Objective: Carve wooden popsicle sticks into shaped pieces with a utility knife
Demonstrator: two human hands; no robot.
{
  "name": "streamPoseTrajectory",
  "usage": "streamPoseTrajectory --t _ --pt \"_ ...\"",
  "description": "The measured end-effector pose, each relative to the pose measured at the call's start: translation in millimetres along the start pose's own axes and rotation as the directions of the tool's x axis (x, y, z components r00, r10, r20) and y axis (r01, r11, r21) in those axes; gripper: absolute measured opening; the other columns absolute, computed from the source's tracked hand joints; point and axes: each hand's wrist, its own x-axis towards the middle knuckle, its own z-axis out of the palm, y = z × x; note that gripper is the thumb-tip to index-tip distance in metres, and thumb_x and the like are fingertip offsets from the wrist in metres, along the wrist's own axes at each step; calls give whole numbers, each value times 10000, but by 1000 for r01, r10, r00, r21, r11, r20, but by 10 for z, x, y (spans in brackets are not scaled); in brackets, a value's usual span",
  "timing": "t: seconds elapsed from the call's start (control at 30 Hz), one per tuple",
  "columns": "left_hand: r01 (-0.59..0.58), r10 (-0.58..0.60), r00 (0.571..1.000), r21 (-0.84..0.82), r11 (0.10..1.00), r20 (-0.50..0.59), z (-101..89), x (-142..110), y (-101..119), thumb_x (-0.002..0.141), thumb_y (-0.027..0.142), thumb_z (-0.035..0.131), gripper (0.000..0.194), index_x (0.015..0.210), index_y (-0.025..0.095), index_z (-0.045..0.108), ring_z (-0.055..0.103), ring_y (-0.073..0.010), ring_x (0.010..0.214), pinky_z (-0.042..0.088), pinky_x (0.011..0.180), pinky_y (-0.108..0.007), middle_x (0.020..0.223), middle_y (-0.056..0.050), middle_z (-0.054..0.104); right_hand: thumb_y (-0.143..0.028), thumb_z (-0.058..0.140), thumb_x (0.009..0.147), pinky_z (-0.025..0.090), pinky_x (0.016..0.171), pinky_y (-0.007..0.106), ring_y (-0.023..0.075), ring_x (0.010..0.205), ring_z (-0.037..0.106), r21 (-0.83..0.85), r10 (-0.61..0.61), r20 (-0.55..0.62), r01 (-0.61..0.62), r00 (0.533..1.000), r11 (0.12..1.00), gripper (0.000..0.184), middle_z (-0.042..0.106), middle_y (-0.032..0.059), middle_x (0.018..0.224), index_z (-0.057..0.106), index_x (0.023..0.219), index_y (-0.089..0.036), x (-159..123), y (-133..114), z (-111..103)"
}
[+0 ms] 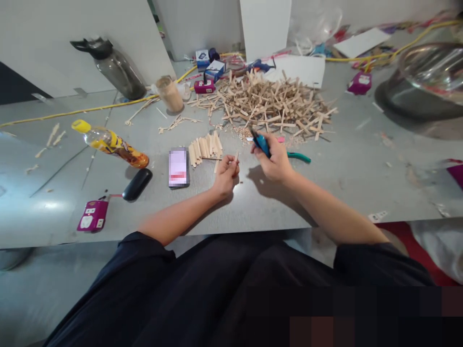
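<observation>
My left hand [226, 176] pinches a short wooden craft stick [237, 157], its tip pointing up from the fingers. In my right hand [274, 161] is a pair of pliers [261, 142] with blue-green handles; one handle sticks out to the right past the wrist, and the dark jaws point up and left, apart from the stick. Just left of my left hand lies a row of craft sticks [204, 148] placed side by side. Beyond both hands spreads a large heap of cut stick pieces [271, 103], with small chips along its near edge.
A phone [178, 166] lies left of the row. Farther left are a yellow-capped bottle [112, 144], a black case [137, 184] and a purple box [93, 215]. A jar [170, 95] and grey bottle [121, 70] stand behind. A metal bowl [434, 67] sits far right.
</observation>
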Motion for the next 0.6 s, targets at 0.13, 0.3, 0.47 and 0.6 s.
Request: streamPoseTrajectory --t 0.13,0.3,0.47,0.6 --pt "66 -63 996 -57 996 56 -83 -46 -112 888 781 867 650 948 267 475 280 -75 466 199 470 -244 598 126 410 -487 658 1075 604 874 494 327 956 750 -106 -14 134 29 991 994 263 786 106 1061 662 1236 -279 -190 52 0" --pt "101 -94 992 -85 991 83 -123 -83 -116 918 720 881 614 978 258 482 302 -64 471 219 475 -217 599 134 443 -644 639 1080 518 755 409 277 792 691 -133 -93 296 137 951 982 397 759 84 932 666 1114 -249 -285 52 -21" --pt "125 -118 988 -69 990 96 -145 -67 -103 940 708 867 604 964 251 472 307 -61 493 231 507 -222 608 134 435 -724 479 1140 427 711 378 259 738 643 -173 -78 317 138 945 975 544 732 84 863 667 1081 -217 -289 54 -46" --pt "126 -122 987 -35 991 106 -174 -52 -107 940 758 839 613 952 240 511 340 -71 535 271 551 -242 617 124 410 -774 503 1113 355 697 368 254 735 629 -221 -14 301 84 953 972 596 736 87 851 687 1021 -215 -282 55 -73"
